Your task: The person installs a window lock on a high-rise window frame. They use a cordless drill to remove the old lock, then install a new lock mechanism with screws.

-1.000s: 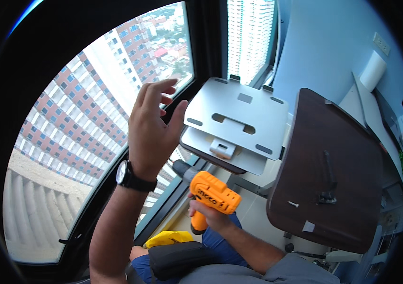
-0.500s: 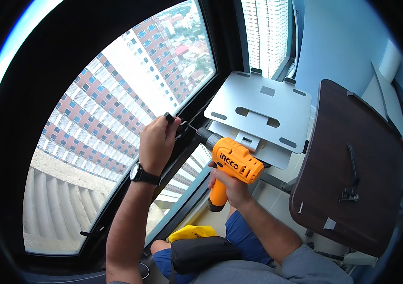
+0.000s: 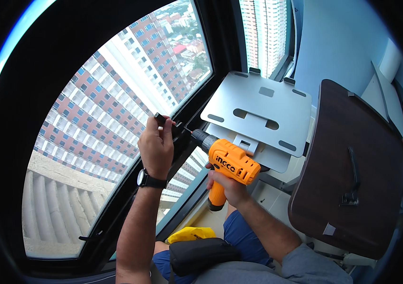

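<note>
An orange cordless drill [image 3: 230, 163] with a black chuck and a short bit is seen in the middle of the view, held level and pointed to the left at the black window frame [image 3: 197, 118]. Its pistol grip is enclosed by the right hand [image 3: 227, 187], whose fingers are clamped around the handle just below the orange body. The bit tip is set against a small black fitting [image 3: 178, 128] on the frame. That fitting is pinched from above by the left hand [image 3: 156, 144], the fingers closed together on it; a dark wristwatch [image 3: 148, 180] is worn on that wrist.

Just behind the drill, a grey metal laptop stand [image 3: 258, 118] with slotted cut-outs is seen tilted beside the window. To the right, a dark brown desk [image 3: 353, 165] top is tipped up on its edge. At the lower edge, a black pouch [image 3: 201, 255] is rested on the lap, shut, so its contents cannot be told, with a yellow object [image 3: 192, 233] touching it behind.
</note>
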A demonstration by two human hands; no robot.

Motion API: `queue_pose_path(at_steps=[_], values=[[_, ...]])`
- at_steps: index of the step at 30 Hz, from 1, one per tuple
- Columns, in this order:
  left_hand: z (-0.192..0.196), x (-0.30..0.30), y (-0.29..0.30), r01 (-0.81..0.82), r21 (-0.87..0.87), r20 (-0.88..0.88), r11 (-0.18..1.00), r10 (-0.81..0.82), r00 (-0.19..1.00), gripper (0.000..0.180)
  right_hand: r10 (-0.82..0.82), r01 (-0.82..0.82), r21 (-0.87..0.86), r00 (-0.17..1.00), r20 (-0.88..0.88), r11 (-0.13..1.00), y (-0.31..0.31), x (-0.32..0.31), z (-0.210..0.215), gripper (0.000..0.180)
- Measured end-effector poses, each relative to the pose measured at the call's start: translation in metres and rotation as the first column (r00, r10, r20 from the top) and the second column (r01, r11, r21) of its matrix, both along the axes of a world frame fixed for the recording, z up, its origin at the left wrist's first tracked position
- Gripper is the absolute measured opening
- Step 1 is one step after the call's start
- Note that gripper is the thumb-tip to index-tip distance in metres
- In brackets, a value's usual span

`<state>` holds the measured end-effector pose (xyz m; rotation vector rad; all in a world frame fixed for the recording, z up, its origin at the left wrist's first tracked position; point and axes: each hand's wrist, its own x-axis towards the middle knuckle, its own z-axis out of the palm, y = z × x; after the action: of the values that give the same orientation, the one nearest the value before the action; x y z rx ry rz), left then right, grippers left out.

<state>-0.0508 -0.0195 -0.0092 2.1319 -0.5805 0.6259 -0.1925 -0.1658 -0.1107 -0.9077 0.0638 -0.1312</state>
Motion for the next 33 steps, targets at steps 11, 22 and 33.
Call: queue_pose_path(at_steps=[11,22,33], values=[[-0.025,0.009,0.008,0.166,0.144,0.122,0.976,-0.184,0.975,0.008,-0.154,0.154,-0.010,0.988,-0.016,0.988,0.060,-0.031,-0.041,0.033],[-0.021,0.008,0.005,0.105,0.265,0.197,0.959,-0.160,0.967,0.009,-0.162,0.148,-0.271,0.986,-0.030,0.951,0.079,-0.068,-0.057,0.021],[0.000,0.019,-0.007,0.101,0.408,0.150,0.907,-0.175,0.973,0.013,-0.204,0.201,-0.151,0.979,-0.002,0.968,0.036,-0.051,-0.034,0.037]])
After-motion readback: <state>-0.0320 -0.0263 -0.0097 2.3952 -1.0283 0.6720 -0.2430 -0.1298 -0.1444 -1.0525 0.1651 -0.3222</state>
